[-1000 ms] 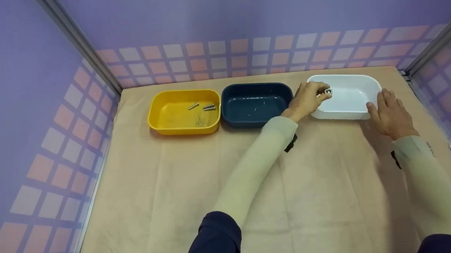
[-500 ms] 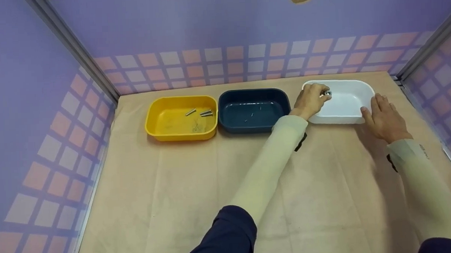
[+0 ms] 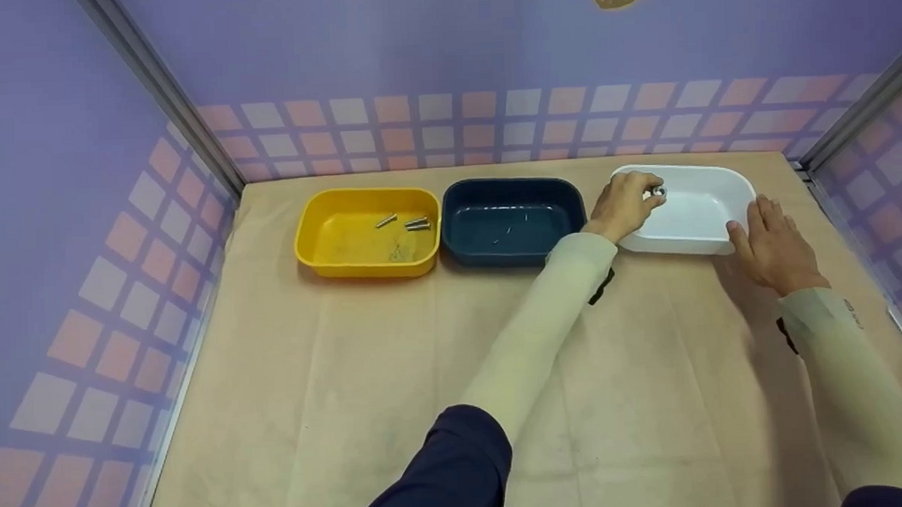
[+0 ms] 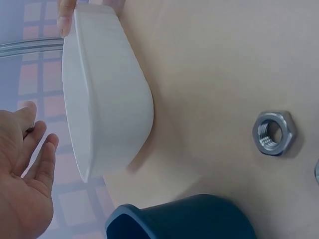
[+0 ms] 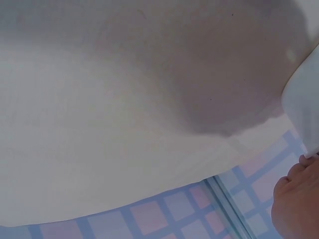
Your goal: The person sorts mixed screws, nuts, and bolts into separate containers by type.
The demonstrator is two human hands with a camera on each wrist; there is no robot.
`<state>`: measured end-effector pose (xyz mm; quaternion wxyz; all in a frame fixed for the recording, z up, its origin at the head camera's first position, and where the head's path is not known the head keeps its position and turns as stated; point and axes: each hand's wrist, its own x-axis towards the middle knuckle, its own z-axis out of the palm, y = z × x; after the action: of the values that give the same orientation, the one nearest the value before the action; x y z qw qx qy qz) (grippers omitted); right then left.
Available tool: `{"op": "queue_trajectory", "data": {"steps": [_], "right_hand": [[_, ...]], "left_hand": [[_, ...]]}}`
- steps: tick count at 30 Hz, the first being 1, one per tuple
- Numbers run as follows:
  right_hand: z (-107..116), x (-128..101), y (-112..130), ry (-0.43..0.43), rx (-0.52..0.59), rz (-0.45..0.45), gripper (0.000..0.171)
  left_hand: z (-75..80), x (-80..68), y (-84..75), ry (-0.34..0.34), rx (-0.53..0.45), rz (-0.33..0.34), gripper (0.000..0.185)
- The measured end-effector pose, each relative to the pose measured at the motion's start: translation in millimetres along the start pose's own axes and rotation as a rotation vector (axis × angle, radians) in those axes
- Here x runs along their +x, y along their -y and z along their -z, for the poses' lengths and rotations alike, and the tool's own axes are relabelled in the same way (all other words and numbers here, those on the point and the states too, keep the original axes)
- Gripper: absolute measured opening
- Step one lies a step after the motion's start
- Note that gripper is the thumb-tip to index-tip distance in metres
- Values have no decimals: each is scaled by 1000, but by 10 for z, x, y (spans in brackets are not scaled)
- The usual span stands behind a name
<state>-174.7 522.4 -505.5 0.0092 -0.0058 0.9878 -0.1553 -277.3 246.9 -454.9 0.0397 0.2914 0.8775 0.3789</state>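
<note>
The small metal piece (image 3: 657, 192) pinched by the left hand (image 3: 623, 205) over the white tub (image 3: 708, 199) was too small in the head view to identify. Thin scraps in the blue tub (image 3: 507, 220) were equally unreadable. In the left wrist view the blue tub (image 4: 184, 219) was cut off by the bottom edge, and another metal piece (image 4: 317, 172) barely showed at the right edge. The right wrist view was blurred; the right hand (image 5: 299, 204) showed only as a fingertip cut off at the corner.
</note>
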Motion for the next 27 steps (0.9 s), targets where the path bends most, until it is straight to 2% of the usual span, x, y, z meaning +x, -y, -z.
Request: {"op": "queue_trajectory", "data": {"steps": [9, 17, 27], "right_hand": [[-21, 13, 3, -13, -6, -13, 87], [-53, 8, -15, 4, -8, -10, 85], [-18, -1, -38, -2, 3, 13, 82]], "left_hand": [[47, 30, 34, -32, -26, 45, 43], [97, -31, 38, -17, -12, 60, 47], [291, -176, 135, -1, -35, 5, 45]]}}
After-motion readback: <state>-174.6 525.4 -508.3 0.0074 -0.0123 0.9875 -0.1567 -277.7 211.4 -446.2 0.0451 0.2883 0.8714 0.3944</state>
